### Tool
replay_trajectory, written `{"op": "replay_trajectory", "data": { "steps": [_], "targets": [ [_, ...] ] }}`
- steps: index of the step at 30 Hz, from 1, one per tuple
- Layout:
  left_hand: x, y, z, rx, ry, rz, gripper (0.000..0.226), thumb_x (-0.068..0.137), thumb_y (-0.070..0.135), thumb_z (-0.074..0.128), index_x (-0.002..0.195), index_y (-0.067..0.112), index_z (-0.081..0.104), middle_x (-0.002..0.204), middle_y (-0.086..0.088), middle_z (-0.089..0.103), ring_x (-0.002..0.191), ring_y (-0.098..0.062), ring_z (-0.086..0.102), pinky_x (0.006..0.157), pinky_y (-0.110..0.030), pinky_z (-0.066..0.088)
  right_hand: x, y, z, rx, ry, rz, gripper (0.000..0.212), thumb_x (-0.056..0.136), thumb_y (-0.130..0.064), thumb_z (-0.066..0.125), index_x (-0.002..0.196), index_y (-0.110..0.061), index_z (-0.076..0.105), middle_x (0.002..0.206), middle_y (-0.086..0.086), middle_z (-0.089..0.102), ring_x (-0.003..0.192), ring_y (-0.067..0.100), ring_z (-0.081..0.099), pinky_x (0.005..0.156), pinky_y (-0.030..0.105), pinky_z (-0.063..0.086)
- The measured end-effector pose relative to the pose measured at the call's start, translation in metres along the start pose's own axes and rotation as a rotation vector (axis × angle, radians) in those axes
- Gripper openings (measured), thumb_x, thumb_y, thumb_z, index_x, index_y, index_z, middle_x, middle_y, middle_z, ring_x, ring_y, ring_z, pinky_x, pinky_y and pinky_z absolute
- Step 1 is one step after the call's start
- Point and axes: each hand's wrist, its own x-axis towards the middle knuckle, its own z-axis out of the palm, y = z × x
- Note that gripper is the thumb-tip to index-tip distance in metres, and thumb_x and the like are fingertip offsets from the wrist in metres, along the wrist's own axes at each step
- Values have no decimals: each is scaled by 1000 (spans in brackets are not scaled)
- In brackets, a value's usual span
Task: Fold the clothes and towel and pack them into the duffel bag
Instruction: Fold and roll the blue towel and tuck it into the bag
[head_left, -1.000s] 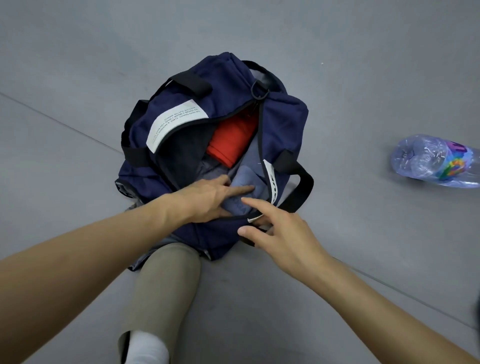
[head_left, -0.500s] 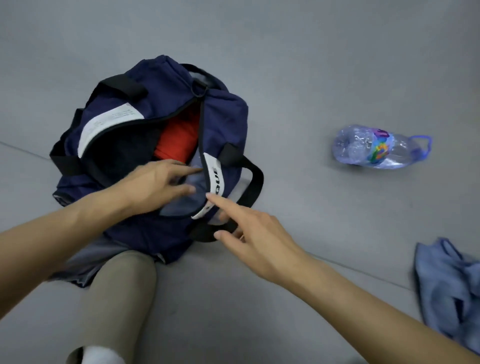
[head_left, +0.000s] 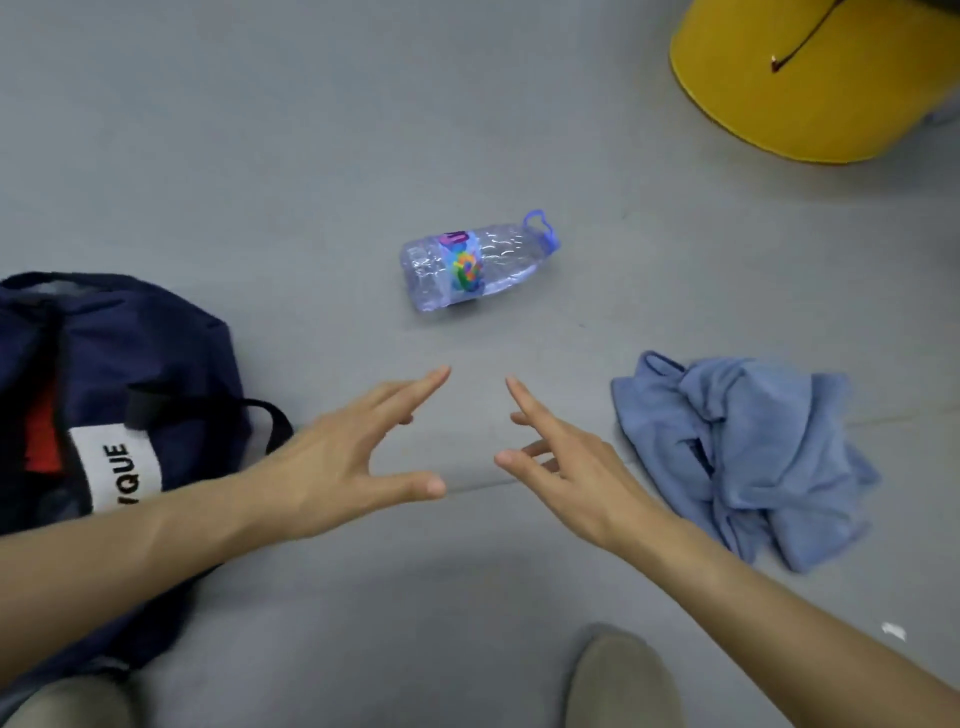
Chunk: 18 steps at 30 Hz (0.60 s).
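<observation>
sitting at the left edge, the navy duffel bag (head_left: 156, 353) rests on the grey floor (head_left: 260, 130), with a red garment (head_left: 44, 431) showing through its opening. the left hand (head_left: 343, 457) and right hand (head_left: 566, 467) hover mid-scene with fingers spread, apart and holding nothing. beyond them a clear plastic bottle (head_left: 467, 265) lies on its side. a crumpled blue cloth (head_left: 743, 447) lies unfolded to the right, only floor between it and the right hand. a yellow rounded object (head_left: 810, 93) fills the far right corner.
</observation>
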Motion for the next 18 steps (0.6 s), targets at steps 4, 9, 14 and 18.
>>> {"op": "replay_trajectory", "data": {
  "steps": [4,9,14,18],
  "targets": [
    [65,27,30,59,-88,3,98,73,81,61,147,67,-2,151,28,28,124,3,46,107,-34,43,-15,51,-14,43,170,45,71,90,-73,44,145,-69,-1,147,-17,44,116,1,54,101,34,48],
    [126,44,93,24,-112,-20,107,62,89,58,148,65,0,147,17,37,116,-4,54,102,-35,47,-36,116,-2,175,337,179,70,89,-78,40,149,-63,7,150,-17,42,119,3,53,102,39,48],
    [155,61,156,-75,-121,-60,107,66,85,65,151,61,6,147,16,39,114,-6,55,103,-37,47,-62,150,-14,165,394,234,69,93,-69,45,153,-56,12,157,-16,34,140,4,38,115,30,34],
    [166,74,180,-90,-157,-37,101,62,91,56,144,70,1,146,20,38,115,-4,55,103,-36,46,-71,188,-33,-91,605,264,63,99,-63,43,155,-40,27,149,-6,46,136,17,42,111,33,37]
  ]
}}
